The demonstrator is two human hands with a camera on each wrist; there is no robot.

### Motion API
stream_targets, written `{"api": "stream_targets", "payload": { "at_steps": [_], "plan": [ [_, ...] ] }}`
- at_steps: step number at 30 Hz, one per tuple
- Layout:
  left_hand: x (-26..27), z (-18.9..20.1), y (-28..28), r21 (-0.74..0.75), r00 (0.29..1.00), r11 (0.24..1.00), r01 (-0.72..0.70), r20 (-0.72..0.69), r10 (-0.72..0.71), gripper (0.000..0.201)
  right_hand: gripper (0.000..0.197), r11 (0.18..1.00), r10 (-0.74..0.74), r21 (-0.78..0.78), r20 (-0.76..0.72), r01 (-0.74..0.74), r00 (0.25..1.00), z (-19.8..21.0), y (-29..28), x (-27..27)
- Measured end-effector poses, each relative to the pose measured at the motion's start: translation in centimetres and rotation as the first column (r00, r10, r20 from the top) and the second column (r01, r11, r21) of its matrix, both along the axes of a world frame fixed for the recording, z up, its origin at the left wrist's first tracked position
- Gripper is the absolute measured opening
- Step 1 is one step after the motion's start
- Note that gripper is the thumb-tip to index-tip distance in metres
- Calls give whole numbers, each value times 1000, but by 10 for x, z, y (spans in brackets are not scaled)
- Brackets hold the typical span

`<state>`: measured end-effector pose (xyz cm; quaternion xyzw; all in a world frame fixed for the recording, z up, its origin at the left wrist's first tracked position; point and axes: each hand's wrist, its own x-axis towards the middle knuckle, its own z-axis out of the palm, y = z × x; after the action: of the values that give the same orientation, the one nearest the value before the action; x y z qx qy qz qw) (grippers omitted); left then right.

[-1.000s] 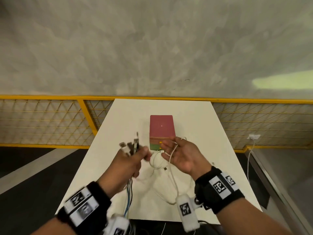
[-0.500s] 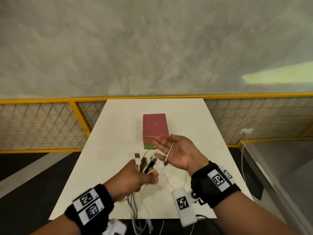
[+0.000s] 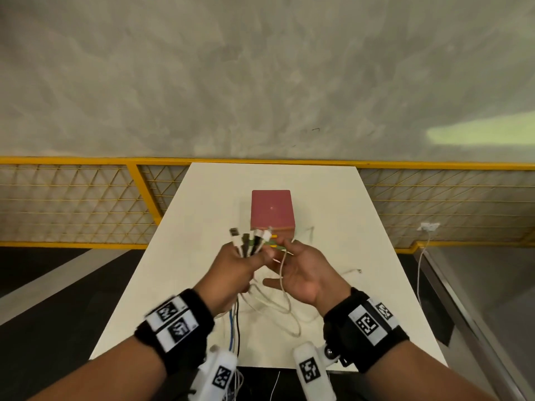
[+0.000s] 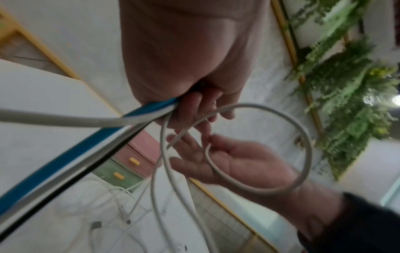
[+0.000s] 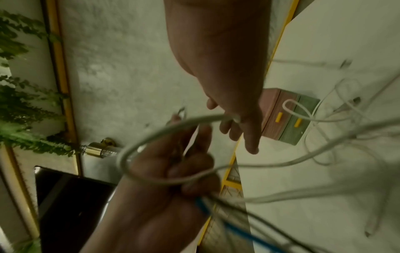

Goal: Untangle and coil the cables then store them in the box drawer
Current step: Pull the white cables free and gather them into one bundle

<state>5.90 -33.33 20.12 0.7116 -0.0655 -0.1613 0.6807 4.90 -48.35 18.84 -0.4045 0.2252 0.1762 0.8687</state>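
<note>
Hands: two, both raised above the middle of the counter [image 3: 202,204], close together.
Left hand [image 3: 234,270]: fingers curled tight round a bundle of cables [image 3: 235,322]; the plug ends [image 3: 249,240] fan out above the fist. About six plugs show; the exact count is blurred.
Cables in the bundle: one blue [image 4: 71,150], one black [image 4: 65,184], and several white or grey ones; they hang from the fist over the near edge of the counter.
Right hand [image 3: 307,270]: palm up, fingers relaxed and spread; one white cable [image 3: 282,273] lies across the palm and forms a loop [image 4: 281,147] between the two hands.
Loose cables: more white strands [image 5: 337,109] lie on the counter beside the box; their number cannot be told.
Box [image 3: 272,211]: one, pink-topped, on the counter midway between its side edges, beyond the hands.
Drawers: two, one pink [image 4: 138,160] above one green [image 4: 116,174], each with one yellow handle; both are closed.
</note>
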Motion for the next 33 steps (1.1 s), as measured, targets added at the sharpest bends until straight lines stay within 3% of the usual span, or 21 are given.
{"api": "stream_targets", "payload": {
  "at_steps": [2, 5, 9, 12, 14, 18, 22, 25, 27, 30, 33],
  "plan": [
    [-5, -2, -18, -6, 1000, 1000, 20, -5, -20, 7, 34, 999, 32, 9, 4, -33, 999, 2, 9, -3],
    [-5, -13, -29, -3, 998, 999, -47, -42, 47, 10, 28, 999, 46, 27, 18, -47, 999, 5, 10, -7],
    [-6, -13, -29, -8, 997, 998, -66, 43, 66, 12, 27, 995, 90, 26, 46, -91, 995, 4, 5, -7],
    [-9, -7, -20, 11, 999, 999, 37, 6, -37, 16, 24, 996, 87, -9, -28, -87, 996, 4, -2, -3],
    [-8, -9, -7, 88, 987, 983, 159, -49, -155, 17, 25, 1000, 7, 0, -77, -7, 997, 6, -16, 1],
    [-18, -27, 22, 251, 917, 889, 382, -220, -332, 28, 26, 988, -152, -10, -85, 152, 985, 14, -51, 4],
    [-23, -34, 37, 279, 873, 843, 459, -321, -369, 21, 15, 974, -224, -48, -58, 221, 973, 13, -70, 3],
    [-19, -30, 39, 223, 892, 882, 414, -290, -346, 29, 14, 973, -207, -104, 8, 207, 978, 15, -72, -5],
    [-11, -25, 38, 135, 948, 961, 243, -244, -205, 35, 16, 975, -105, -190, 62, 115, 993, 15, -70, -15],
    [5, -12, 37, -13, 982, 1000, 7, -190, -9, 17, 16, 925, 237, -332, 115, -188, 965, 4, -65, -41],
    [19, -1, 37, -94, 986, 994, -54, -163, 38, 28, 15, 680, 613, -525, 25, -512, 789, -12, -53, -74]
  ]
}}
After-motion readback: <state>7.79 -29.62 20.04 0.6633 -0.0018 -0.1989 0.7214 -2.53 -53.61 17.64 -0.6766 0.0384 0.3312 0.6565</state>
